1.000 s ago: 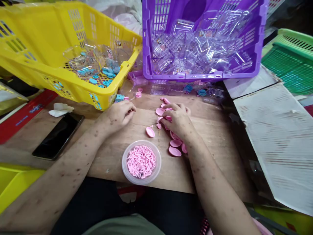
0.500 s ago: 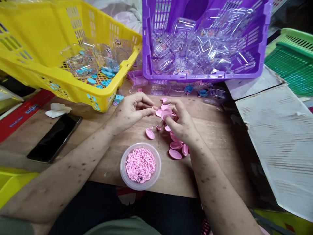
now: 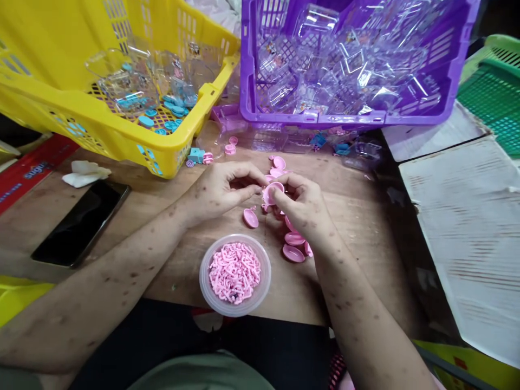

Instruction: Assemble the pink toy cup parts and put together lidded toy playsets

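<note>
My right hand [image 3: 303, 205] pinches a small pink oval dish [image 3: 271, 192] just above the wooden board [image 3: 357, 216]. My left hand [image 3: 221, 187] meets it from the left, fingertips pinched against the dish's rim; whatever tiny piece they hold is too small to name. Several more pink oval dishes [image 3: 293, 246] lie on the board under and beside my right hand, and one [image 3: 250, 218] sits alone between the hands. A clear round tub [image 3: 234, 273] of small pink pieces stands near the board's front edge.
A yellow basket [image 3: 73, 116] with clear boxes and blue pieces sits at the back left, a purple basket [image 3: 309, 116] of clear boxes at the back centre. A black phone [image 3: 81, 222] and crumpled tissue [image 3: 85, 172] lie left. White corrugated sheets [image 3: 463, 216] and a green basket [image 3: 493, 92] are right.
My right hand lifted a pink dish off the pile. My left hand came over from the left, and both now pinch together at the dish.
</note>
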Demonstrator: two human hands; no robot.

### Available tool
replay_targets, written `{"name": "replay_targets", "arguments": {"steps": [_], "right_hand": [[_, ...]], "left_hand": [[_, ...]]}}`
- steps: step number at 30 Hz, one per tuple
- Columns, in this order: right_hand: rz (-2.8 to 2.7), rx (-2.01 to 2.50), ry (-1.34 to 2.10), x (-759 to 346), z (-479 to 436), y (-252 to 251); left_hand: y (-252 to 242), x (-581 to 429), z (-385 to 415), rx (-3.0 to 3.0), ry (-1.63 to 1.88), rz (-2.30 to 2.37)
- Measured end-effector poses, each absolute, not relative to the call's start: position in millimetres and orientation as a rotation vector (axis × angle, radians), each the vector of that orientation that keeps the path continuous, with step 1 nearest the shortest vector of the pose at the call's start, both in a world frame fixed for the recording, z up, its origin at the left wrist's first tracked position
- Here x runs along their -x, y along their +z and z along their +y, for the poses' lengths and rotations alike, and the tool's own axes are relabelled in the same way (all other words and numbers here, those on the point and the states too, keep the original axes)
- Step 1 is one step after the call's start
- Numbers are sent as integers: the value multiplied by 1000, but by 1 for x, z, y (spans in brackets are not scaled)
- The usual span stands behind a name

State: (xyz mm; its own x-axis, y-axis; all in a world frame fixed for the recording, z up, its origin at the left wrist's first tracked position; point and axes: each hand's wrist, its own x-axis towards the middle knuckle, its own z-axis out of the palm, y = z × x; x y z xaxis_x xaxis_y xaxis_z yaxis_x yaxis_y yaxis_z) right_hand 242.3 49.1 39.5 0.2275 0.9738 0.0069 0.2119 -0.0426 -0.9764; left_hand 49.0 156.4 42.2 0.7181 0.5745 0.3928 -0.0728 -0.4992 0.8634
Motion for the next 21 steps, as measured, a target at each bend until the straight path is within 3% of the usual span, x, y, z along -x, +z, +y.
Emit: {"name": "replay_targets", "arguments": {"steps": [13,21], "right_hand": [[-1183,1518,751,-238,48,36],[-1091,1517,814,-237,48,31]], "left_hand": [[49,-46,151,-2017,762,443],[43,-48,147,-2181,863,463]]}}
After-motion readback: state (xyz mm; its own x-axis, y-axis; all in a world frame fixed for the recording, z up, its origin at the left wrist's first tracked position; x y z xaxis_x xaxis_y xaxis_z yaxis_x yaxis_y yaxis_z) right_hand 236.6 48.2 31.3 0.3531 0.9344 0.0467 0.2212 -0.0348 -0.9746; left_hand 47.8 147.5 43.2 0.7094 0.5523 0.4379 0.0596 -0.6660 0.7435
